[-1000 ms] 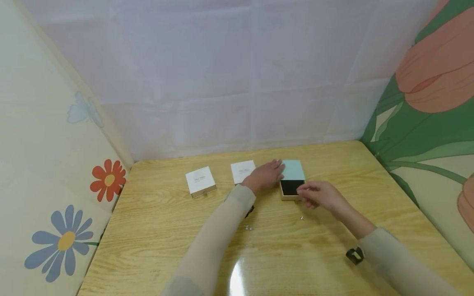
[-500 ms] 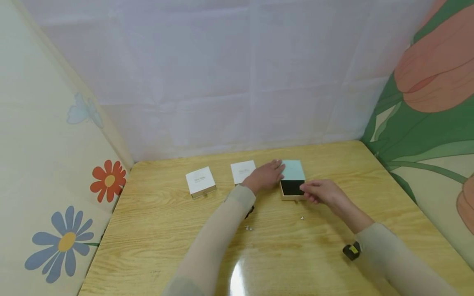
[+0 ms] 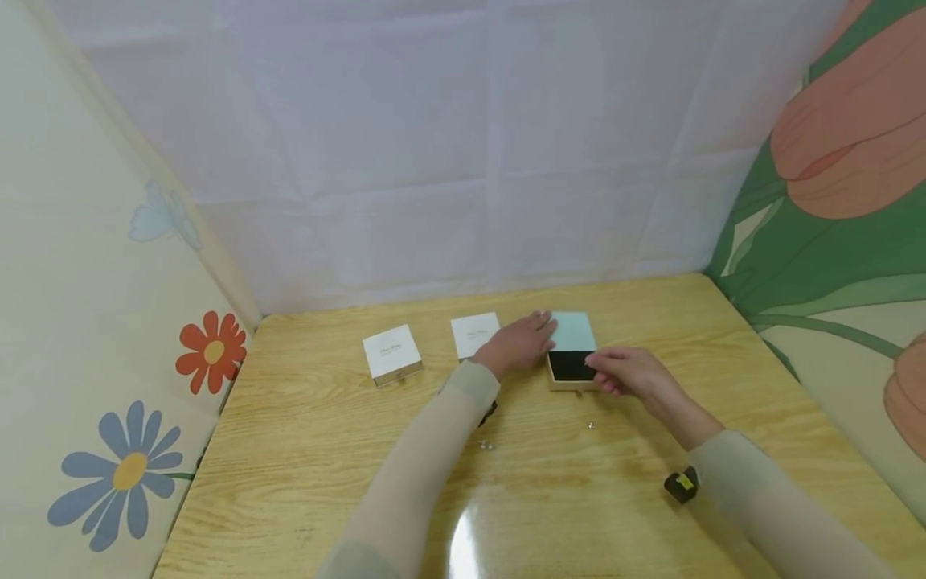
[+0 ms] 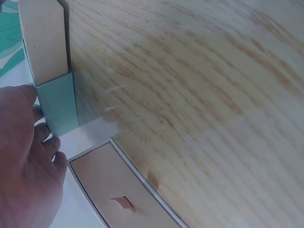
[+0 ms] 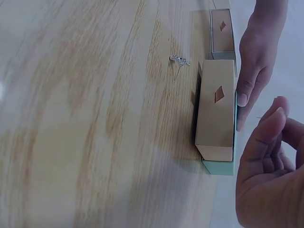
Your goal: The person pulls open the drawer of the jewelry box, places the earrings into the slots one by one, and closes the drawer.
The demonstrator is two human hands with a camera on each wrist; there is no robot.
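Observation:
A mint-green box sleeve [image 3: 573,331] lies on the table with its beige drawer [image 5: 217,104] pulled out, black lining [image 3: 571,366] showing. My left hand [image 3: 517,344] rests on the sleeve's left side, fingers extended over its top. In the left wrist view the thumb and fingertips lie along the sleeve's edge. My right hand [image 3: 628,371] is over the drawer's right edge, thumb and forefinger pinching a tiny earring [image 5: 260,117]; only its thin post shows. On the table in front of the drawer lies a sparkly earring [image 3: 591,426], with more small silvery pieces [image 3: 485,445] farther left.
Two white-topped drawer boxes, one at the left [image 3: 391,354] and one in the middle [image 3: 473,334], stand beside the mint box. Behind the wooden table [image 3: 304,450] hangs a white cloth [image 3: 405,161]; flower-patterned panels [image 3: 854,241] flank it.
The right hand has shifted slightly right and back, from over the drawer's opening to its right edge, still pinching. The left hand has stayed on the sleeve.

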